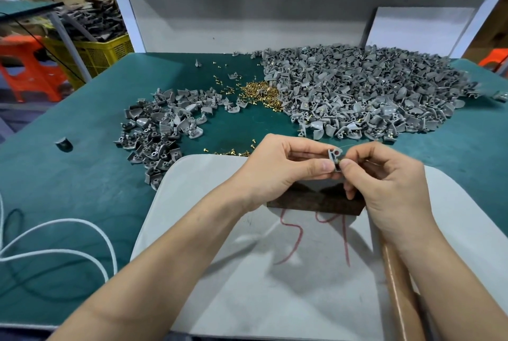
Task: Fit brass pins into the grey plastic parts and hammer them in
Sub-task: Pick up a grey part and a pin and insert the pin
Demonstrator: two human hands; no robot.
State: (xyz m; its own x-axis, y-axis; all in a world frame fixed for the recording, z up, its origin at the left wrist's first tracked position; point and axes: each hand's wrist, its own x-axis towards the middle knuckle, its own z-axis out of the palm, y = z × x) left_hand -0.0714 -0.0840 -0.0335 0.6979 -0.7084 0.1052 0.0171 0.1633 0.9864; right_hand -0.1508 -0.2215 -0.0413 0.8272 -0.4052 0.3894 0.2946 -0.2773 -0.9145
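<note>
Fitting step: pin meets part.
Left hand [277, 164] pinches the grey part [334, 155]; right hand [384, 175] pinches a brass pin [341, 162] against it. Next, likely: seat it straight, then hammer.

place: a workshop | why: a green work table [82, 175] with big heaps of grey plastic parts [371, 93] and little brass pins [259, 90] — yellow crate [93, 54] of scrap behind

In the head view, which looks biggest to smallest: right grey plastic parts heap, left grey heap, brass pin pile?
1. Right heap of grey plastic parts.
2. Left heap of grey plastic parts.
3. Pile of brass pins, clearly smallest.
</note>
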